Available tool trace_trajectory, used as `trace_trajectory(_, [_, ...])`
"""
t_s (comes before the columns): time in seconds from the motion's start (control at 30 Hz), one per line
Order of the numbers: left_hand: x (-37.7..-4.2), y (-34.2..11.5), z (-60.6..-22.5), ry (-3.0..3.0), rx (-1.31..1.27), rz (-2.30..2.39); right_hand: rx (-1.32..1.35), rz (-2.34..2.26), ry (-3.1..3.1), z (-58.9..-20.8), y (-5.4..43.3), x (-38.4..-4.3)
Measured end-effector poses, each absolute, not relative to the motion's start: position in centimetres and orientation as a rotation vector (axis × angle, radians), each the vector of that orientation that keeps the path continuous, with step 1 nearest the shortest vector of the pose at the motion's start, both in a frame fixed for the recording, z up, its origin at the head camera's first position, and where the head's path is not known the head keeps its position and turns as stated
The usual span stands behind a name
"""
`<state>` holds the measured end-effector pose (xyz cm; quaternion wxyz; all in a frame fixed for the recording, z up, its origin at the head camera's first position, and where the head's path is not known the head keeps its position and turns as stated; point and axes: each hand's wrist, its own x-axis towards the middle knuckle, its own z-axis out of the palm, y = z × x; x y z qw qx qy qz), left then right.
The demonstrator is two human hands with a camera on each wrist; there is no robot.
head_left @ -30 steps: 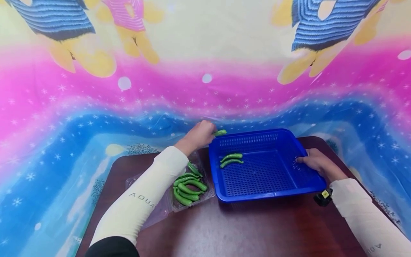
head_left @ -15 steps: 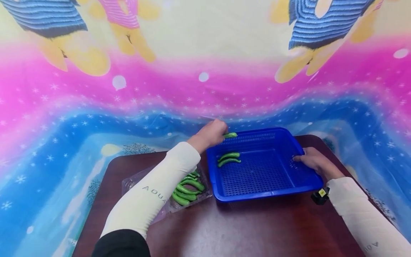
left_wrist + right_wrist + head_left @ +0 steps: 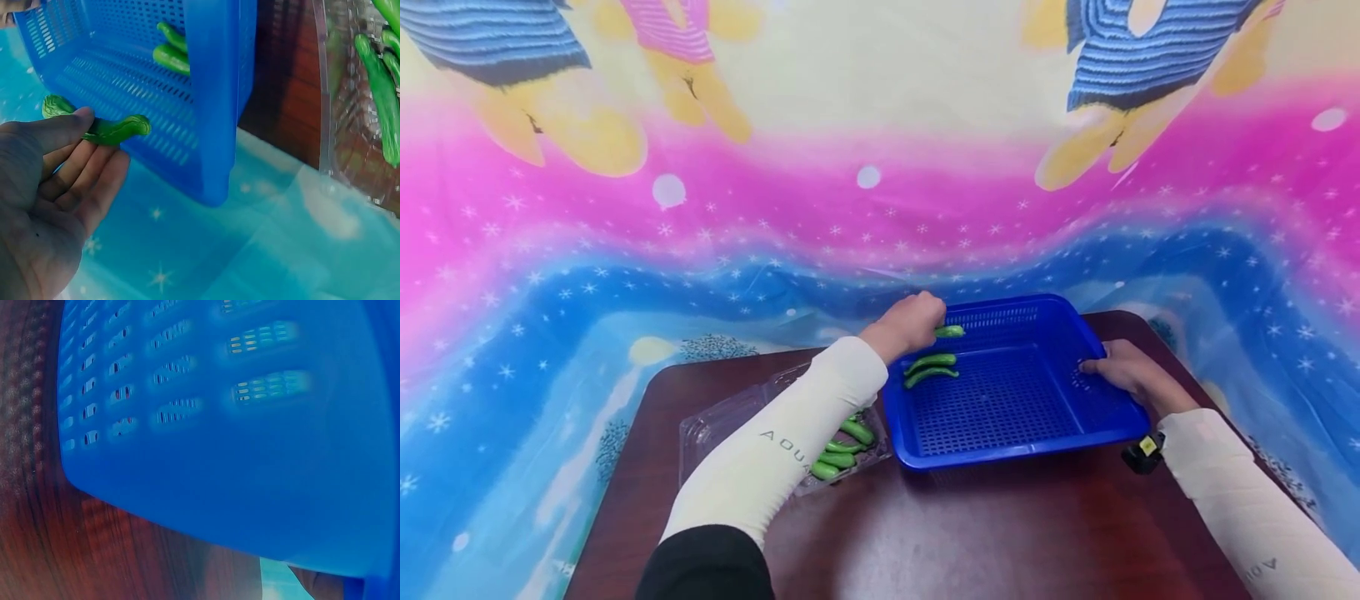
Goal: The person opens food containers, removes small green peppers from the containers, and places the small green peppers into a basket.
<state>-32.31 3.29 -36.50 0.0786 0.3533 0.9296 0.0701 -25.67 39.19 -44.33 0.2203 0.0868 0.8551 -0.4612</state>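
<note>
My left hand [image 3: 912,323] is over the back left of the blue plastic basket [image 3: 1000,454]. Between thumb and fingers it pinches a curved green pepper [image 3: 115,129], whose wrinkled ends stick out on both sides in the left wrist view. On the basket's perforated floor, near its left wall, lie two more green peppers [image 3: 931,364] side by side. My right hand [image 3: 1135,375] grips the basket's right rim, thumb on the inside; its other fingers are hidden. The basket's slotted outer wall [image 3: 219,481] fills most of the right wrist view.
Left of the basket stands an open clear plastic box [image 3: 707,429] holding several green peppers [image 3: 856,432], partly covered by my left sleeve. Both rest on a dark red-brown table [image 3: 1000,533]. A printed cloth [image 3: 820,217] hangs behind and beside the table.
My left hand has moved right and slightly down, carrying the green pepper from beyond the basket's left corner to over its inside. The right hand keeps its grip on the rim.
</note>
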Motion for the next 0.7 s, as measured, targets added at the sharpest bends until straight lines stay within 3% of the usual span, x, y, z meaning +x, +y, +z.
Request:
trace_trajectory(0.33, [-32.8,4.3,-40.1,2.743,1.066,0.132,0.23,-1.273,2.372,-44.5,39.1,-25.8])
trace_trajectory(0.7, [-32.6,5.3,-41.5,2.678,0.978,0.065,0.253,-1.294,2.372,-44.5,39.2,-25.7])
